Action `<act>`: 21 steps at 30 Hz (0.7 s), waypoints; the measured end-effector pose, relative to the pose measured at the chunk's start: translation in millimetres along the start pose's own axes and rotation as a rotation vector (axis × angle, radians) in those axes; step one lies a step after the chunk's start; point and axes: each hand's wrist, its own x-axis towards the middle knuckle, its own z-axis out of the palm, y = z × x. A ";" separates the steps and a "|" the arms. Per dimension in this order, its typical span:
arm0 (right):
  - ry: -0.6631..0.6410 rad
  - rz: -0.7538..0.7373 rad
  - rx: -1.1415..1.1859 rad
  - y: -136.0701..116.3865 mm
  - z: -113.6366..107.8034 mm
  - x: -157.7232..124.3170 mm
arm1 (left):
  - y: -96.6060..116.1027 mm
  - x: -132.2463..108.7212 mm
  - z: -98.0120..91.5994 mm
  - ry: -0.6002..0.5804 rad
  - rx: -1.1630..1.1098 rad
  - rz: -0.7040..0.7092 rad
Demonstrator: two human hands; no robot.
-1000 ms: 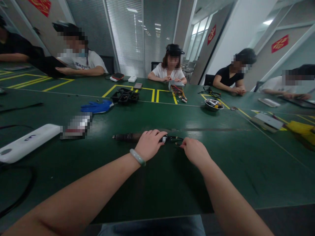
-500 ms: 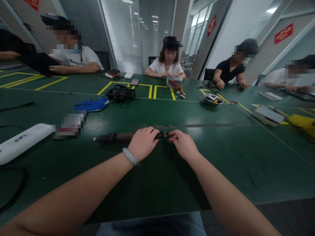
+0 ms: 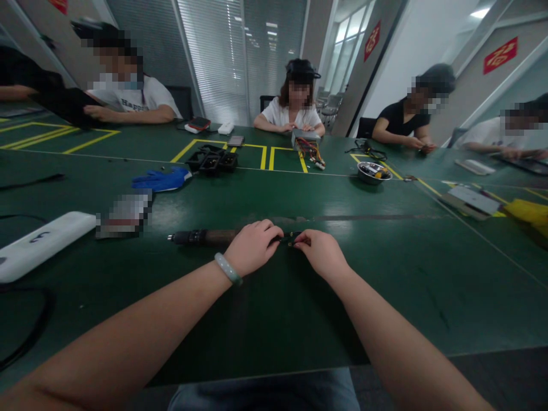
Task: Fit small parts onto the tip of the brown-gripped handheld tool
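Observation:
A dark electric screwdriver (image 3: 209, 237) lies across the green table (image 3: 265, 319), its bit pointing left. My left hand (image 3: 254, 242), with a pale bangle at the wrist, is curled over the screwdriver's rear end and hides it. Just right of those fingers, my right hand (image 3: 319, 251) is closed in a pinch on a small black part (image 3: 291, 238) with brass-coloured spots. Its exact kind is too small to make out. The two hands are a short gap apart, both low over the table.
Left lie a white power bank-like block (image 3: 47, 242), a blurred flat item (image 3: 126, 214) and a blue glove (image 3: 160, 180). Farther back are black plastic frames (image 3: 212, 158), a metal bowl (image 3: 374, 173) of small parts, and a grey box with wires (image 3: 306, 138). Several people sit opposite.
The small black part has shifted and tilted slightly between my hands. The view has moved a little. Across the table, the dark-shirted person's hands have come together.

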 end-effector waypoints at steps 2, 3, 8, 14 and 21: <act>0.023 -0.014 -0.015 -0.6 3.3 1.6 | 0.0 0.2 0.1 0.003 -0.009 0.003; 0.033 -0.019 -0.020 -1.2 4.9 2.3 | 0.0 0.3 0.2 0.005 -0.012 0.004; 0.046 -0.079 -0.020 -4.7 10.6 4.0 | 0.6 0.6 -0.4 0.009 -0.010 -0.003; 0.067 -0.140 -0.028 -9.3 12.5 6.2 | 1.7 1.0 -0.7 0.004 0.000 -0.007; 0.096 -0.158 0.004 -11.7 10.6 8.7 | 2.1 0.7 -0.7 0.013 0.005 -0.007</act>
